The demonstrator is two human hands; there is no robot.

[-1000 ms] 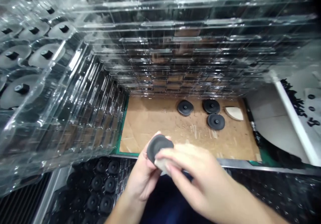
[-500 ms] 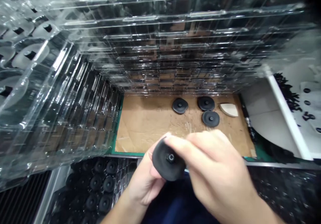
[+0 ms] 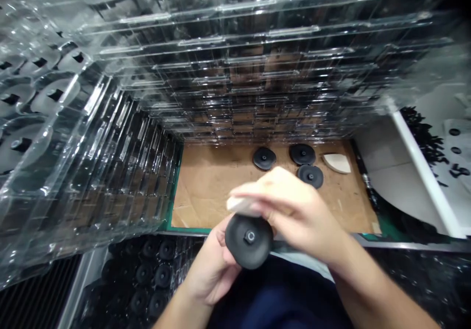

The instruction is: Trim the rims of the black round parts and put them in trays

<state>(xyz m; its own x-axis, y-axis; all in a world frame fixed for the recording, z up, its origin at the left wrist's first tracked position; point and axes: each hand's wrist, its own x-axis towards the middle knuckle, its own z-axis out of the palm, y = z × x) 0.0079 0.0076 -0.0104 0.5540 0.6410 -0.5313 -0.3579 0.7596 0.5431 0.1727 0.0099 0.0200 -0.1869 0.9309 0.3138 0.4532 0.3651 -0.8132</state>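
Black disc (image 3: pixel 241 250): matte, rounded, slightly angular outline, small ringed hub (image 3: pixel 250 236) at centre; lower middle of frame.
Left hand (image 3: pixel 215 267): holding disc by its left edge.
Right hand (image 3: pixel 294 208): pinching white pad (image 3: pixel 240 205) at disc's upper rim.

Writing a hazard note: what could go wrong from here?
The left hand holds the black disc at one side, so it might slip. The right hand has the white pad at the disc's rim; pushing could tilt the disc. Clear tray stacks stand close and might get knocked.
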